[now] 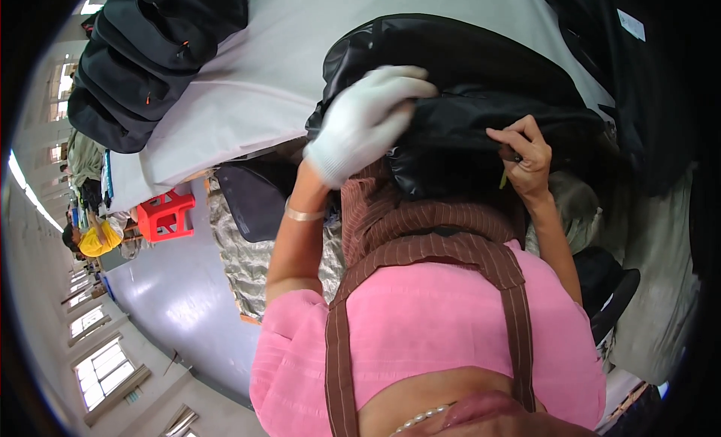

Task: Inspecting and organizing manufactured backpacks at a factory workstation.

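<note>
My left hand wears a white glove and is a little blurred. Its fingers stretch out to the right, spread and with nothing seen in them, over the left part of a shiny black bag. This bag lies at the table's near edge, its lower part hanging toward my lap. My right hand, bare, is closed at the bag's near right side. A small dark-handled tool with a yellowish end sits in its curled fingers; its exact kind does not show. The right index finger and thumb reach toward the bag's dark fabric.
Several black bags stand in a row at the far left of the white-covered table. More dark fabric lies at the right. A red stool and a person in yellow are off to the left.
</note>
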A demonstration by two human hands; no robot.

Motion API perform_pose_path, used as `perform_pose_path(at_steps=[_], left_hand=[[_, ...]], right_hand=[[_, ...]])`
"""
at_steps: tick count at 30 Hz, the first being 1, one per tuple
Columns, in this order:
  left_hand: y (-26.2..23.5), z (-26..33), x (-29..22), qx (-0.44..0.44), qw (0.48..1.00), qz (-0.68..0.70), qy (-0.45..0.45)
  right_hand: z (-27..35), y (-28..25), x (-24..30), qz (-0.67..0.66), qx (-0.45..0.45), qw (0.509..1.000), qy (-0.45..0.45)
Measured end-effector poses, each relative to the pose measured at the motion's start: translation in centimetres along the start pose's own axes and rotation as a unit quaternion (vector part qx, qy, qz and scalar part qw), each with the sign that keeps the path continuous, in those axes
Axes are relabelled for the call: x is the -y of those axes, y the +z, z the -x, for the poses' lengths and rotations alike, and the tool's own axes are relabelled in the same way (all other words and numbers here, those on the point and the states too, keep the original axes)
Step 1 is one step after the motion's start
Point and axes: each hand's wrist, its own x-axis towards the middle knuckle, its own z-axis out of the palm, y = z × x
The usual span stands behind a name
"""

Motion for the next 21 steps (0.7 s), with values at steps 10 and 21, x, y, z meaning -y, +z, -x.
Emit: perform_pose_path(at_steps=[10, 21], left_hand=[[6.4, -4.3, 8.9, 0.159, 0.929, -0.335, -0.001], [7.5, -1.8, 6.7, 0.061, 0.928, -0.368, 0.014]], right_hand=[[6.1, 3.6, -2.6, 0.033, 0.01, 0.997, 0.074], [-4.6, -1.0, 0.9, -0.141, 0.208, 0.958, 0.136]])
